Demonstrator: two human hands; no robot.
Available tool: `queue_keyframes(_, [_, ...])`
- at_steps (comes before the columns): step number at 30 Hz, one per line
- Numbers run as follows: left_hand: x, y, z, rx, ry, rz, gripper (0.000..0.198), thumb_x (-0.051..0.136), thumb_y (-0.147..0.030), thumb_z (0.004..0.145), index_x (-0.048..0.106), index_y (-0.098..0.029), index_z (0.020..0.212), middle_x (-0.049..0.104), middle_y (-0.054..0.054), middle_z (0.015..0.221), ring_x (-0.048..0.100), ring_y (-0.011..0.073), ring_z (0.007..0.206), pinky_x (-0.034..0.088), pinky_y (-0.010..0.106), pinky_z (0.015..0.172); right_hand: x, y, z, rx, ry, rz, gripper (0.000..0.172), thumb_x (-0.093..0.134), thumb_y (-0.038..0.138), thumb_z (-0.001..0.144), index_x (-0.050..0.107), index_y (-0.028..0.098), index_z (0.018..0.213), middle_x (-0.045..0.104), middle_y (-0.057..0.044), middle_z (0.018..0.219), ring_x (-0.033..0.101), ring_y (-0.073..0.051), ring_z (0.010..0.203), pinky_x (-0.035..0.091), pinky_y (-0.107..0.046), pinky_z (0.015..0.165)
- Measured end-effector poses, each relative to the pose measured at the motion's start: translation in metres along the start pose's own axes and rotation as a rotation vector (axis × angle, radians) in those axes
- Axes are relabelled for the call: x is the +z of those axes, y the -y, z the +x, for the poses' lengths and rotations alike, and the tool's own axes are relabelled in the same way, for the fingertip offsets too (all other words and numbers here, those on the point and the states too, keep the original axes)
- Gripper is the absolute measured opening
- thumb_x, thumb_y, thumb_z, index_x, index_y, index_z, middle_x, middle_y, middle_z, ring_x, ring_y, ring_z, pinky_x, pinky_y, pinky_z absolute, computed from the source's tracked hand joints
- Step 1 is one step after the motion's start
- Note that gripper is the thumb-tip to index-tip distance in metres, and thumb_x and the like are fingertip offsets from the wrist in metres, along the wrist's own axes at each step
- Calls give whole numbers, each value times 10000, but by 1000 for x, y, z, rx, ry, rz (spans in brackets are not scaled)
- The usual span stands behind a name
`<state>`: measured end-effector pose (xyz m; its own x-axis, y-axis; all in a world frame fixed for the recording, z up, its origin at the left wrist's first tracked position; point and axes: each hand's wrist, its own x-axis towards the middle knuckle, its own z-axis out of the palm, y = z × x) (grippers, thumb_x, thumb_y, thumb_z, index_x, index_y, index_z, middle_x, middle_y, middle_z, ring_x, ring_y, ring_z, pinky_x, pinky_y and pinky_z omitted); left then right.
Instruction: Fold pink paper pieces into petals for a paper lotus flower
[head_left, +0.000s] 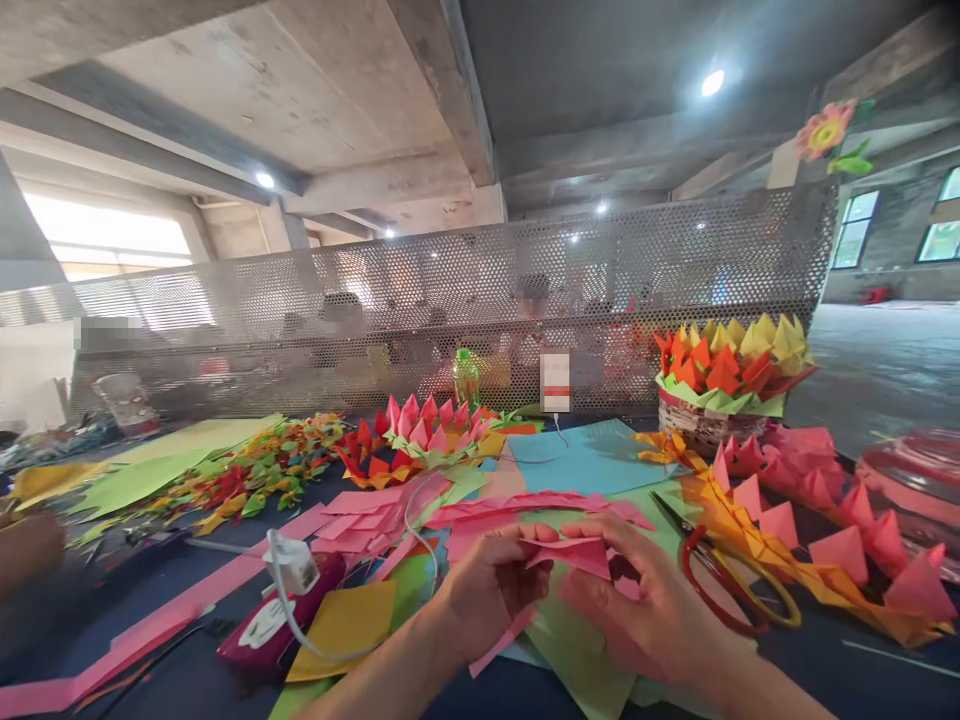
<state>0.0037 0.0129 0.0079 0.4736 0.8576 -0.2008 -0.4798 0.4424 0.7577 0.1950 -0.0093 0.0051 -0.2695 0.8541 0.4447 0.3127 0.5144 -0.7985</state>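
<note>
A folded piece of pink paper (577,556) is pinched between my left hand (491,585) and my right hand (634,595), low in the centre of the view. The fingers of both hands are closed on it near its two ends. A pink strip hangs below my left fingers, and more pink paper shows partly behind my right palm. Beneath the hands lie green sheets (581,665) and further pink strips (525,508). Scissors (712,570) with red and yellow handles rest just right of my right hand.
A purple power strip (274,620) with a white charger (292,565) and cable is at the left. Paper flowers (731,370), a green-capped bottle (465,378), blue sheets (592,455) and a perforated metal panel (420,290) stand or lie beyond. A blurred hand (30,550) shows far left.
</note>
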Motion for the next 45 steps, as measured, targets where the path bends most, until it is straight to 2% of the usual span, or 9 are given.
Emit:
queue_keyframes(2, [1,1,-1,-15,51,14,201,515,-117,714,628,-72,874,595,52,679,554,90,575,418,194,592,1,-2,2,18,-8,-9,217,534,345,815,635,224,964,631,-50,961,572,-193,856,458,-260,707])
queue_keyframes(5, [4,4,-4,18,124,115,248,474,-276,811,610,-71,784,605,86,733,565,119,580,426,240,595,1,-7,5,125,-51,-19,240,498,394,838,653,211,857,627,-14,741,551,-148,664,430,-218,569])
queue_keyframes(8, [7,8,-5,122,103,335,362,490,-414,822,590,-75,745,612,99,718,566,131,558,411,245,553,0,-12,5,207,-48,-22,269,508,426,825,645,196,807,579,8,616,491,-127,562,381,-207,492])
queue_keyframes(11, [9,12,-3,220,42,516,373,591,-439,757,599,-66,759,616,95,701,569,128,566,392,218,519,3,-15,3,216,-29,-6,285,515,444,817,639,191,772,589,3,635,497,-133,585,391,-214,516])
queue_keyframes(17, [9,13,-1,266,-46,581,401,626,-445,721,629,-44,736,620,91,593,526,100,481,393,209,487,9,-14,0,239,3,20,308,516,456,814,636,186,732,637,-20,713,548,-166,675,437,-238,604])
queue_keyframes(25, [8,13,0,262,-30,566,364,641,-420,715,641,-57,740,635,87,607,539,95,499,408,197,496,7,-10,1,271,18,159,267,549,423,801,665,183,786,665,-19,726,569,-159,673,432,-220,585])
queue_keyframes(34, [6,13,0,246,-26,605,388,621,-452,722,631,-65,696,633,88,606,553,104,507,413,199,493,8,-14,1,283,-20,141,278,558,392,802,610,160,657,562,14,586,473,-108,552,350,-193,490])
queue_keyframes(45, [5,15,2,254,-24,601,396,640,-469,694,634,-73,684,627,73,596,560,110,516,415,201,494,9,-7,1,295,-26,192,322,547,438,792,634,147,686,557,-2,611,492,-119,581,398,-203,515])
